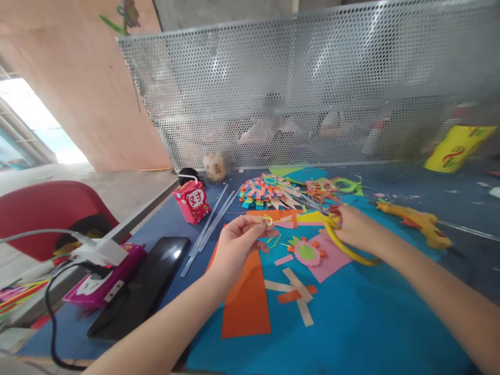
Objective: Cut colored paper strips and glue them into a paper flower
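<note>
Between the thumb and fingertips of my left hand (pixel 244 237) is a small curled yellow-green paper strip (pixel 269 220). My right hand (pixel 353 224) grips yellow-handled scissors (pixel 334 237), whose blades point up and left, apart from the strip. Below the hands, a pink-and-green paper flower (pixel 307 252) lies beside a pink paper sheet (pixel 330 258). Cream and orange strips (pixel 299 289) cross one another on the large blue paper (pixel 351 328). An orange sheet (pixel 247 299) lies under my left wrist. Behind the hands is a heap of fringed multicolour paper flowers (pixel 265 190).
A yellow glue gun (pixel 417 221) lies at right, clear glue sticks (pixel 213 224) at left. Nearby are a red drink carton (pixel 192 200), a black phone (pixel 144 281) and a purple power strip (pixel 105 276). A perforated metal screen (pixel 234 88) borders the table's back; a yellow-labelled bottle (pixel 457 148) stands far right.
</note>
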The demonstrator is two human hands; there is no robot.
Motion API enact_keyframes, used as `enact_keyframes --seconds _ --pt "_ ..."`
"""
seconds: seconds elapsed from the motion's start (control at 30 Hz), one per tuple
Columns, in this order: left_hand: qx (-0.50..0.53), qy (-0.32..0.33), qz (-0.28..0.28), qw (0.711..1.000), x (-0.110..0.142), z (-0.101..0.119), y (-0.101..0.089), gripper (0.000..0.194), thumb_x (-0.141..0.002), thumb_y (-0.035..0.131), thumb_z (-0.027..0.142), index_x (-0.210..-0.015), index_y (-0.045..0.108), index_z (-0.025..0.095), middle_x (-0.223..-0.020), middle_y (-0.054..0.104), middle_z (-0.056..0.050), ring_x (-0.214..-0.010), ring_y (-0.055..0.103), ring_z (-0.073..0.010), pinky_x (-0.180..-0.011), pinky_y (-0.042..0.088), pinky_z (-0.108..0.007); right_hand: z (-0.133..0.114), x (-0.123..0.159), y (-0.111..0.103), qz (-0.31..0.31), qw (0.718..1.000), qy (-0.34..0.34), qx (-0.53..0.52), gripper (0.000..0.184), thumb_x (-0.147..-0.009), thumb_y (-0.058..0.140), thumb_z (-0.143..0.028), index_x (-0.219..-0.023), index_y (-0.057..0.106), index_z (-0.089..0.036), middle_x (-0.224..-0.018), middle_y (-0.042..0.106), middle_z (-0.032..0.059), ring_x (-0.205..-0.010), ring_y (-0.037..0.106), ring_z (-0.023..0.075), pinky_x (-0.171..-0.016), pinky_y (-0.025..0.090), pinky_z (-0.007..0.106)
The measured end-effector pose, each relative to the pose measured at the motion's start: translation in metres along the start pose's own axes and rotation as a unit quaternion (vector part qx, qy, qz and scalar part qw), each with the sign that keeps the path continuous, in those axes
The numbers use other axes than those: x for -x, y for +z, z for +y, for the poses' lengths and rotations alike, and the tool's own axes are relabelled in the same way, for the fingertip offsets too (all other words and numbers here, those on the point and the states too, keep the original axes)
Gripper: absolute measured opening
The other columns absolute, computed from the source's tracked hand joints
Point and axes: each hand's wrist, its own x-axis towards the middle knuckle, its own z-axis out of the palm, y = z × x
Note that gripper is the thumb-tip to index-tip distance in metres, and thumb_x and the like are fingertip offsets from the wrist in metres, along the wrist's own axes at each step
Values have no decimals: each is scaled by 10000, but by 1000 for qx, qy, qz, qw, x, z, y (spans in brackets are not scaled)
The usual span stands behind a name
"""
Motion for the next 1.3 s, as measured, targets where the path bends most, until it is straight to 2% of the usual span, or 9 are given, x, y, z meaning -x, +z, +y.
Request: enact_keyframes --seconds 0.2,0.3,0.4,0.53,0.7,0.8,0.9,1.03,1.3 --pt "-38 -1 -2 999 -3 -3 -1 121 -789 591 234 -790 568 115 -772 640 -45 -699 645 -150 -488 473 -200 -5 -2 -11 -56 994 17 89 272 -882 532 -335 -1082 545 -150 -1099 549 72 -953 553 197 -808 477 397" --pt "-73 5 8 997 -6 -5 -3 166 -834 543 251 -921 571 112 -890 620 -50 -754 613 -141 -602 512 -271 -12 3 -15 -71 989 31 124 279 -882 531 -342 -1080 546 -145 -1111 544 77 -977 543 206 -831 463 417" --pt "-114 6 20 993 -12 -9 -6 266 -851 519 288 -1065 544 131 -1037 587 -72 -866 591 -170 -733 513 -364 -20 9 -16 -89 985 58 133 276 -890 517 -352 -1071 549 -145 -1087 553 78 -939 556 191 -805 478 392" --pt "-168 1 18 986 -20 -14 -9 306 -852 513 304 -1112 524 141 -1097 568 -85 -924 581 -192 -773 502 -395 -24 13 -20 -107 986 73 107 265 -893 514 -348 -1063 550 -149 -1050 566 69 -888 571 175 -762 495 363" --pt "-231 8 -19 973 -23 -18 -9 302 -851 515 303 -1106 528 142 -1096 569 -84 -924 581 -192 -774 502 -394 -27 20 -44 -39 998 45 21 258 -890 518 -344 -1065 552 -158 -1073 558 65 -919 563 188 -786 486 375" --pt "-257 26 -50 965 -21 -19 -6 288 -851 515 302 -1092 539 145 -1091 573 -81 -921 581 -190 -776 502 -390 -47 33 -51 5 997 -15 -70 267 -903 492 -351 -1089 541 -165 -1107 549 76 -950 553 187 -822 475 390" --pt "-277 54 -75 957 -18 -18 -5 280 -852 513 302 -1084 545 148 -1095 574 -80 -925 580 -190 -783 499 -390 -77 44 -41 -44 977 -122 -169 247 -887 530 -336 -1052 561 -154 -1009 593 54 -848 588 154 -750 509 343" --pt "-313 95 -82 942 -19 -20 -9 285 -853 511 307 -1089 544 150 -1108 570 -81 -942 575 -196 -797 494 -398 -102 42 -18 -40 957 -173 -229 208 -896 518 -295 -1022 562 -135 -979 590 50 -834 587 154 -733 510 342" --pt "-422 134 -96 891 -23 -17 -16 274 -859 497 321 -1062 561 147 -1081 589 -80 -926 583 -187 -809 484 -400 -83 25 4 -32 954 -190 -228 237 -894 519 -310 -1051 550 -134 -1018 575 59 -862 579 167 -747 504 360"
